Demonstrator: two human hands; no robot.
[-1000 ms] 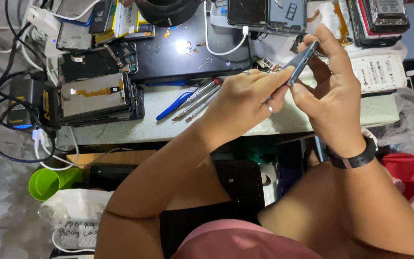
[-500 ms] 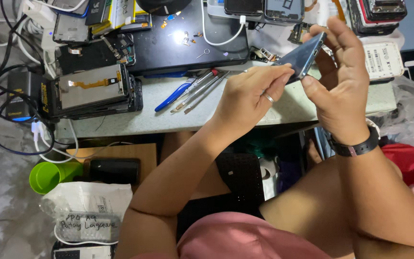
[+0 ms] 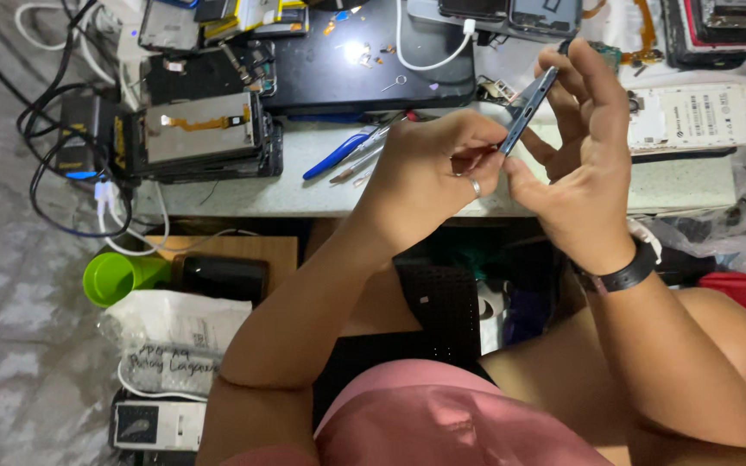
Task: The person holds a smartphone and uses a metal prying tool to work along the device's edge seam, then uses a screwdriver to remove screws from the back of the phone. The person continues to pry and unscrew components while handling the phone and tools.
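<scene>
Head view: both hands, right hand [image 3: 593, 164] and left hand [image 3: 429, 177], pinch thin dark metal phone frame [image 3: 527, 110] edge-on.

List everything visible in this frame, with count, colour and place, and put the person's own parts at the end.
phone: one, dark grey, seen edge-on, held between both hands above the bench edge
opened phones: a stack, black with a grey panel and orange flex strip, bench left
work mat: one, black, bench centre
hand tools: a few, one blue-handled, in front of the mat
white cable: one, across the mat
white flat part: one, bench right
cup: one, green, on its side under the bench, left
plastic bag: one, clear, below the cup
wristband: one, black, right wrist
left hand: ring on a finger, fingertips at the phone's edge
right hand: gripping the phone
</scene>
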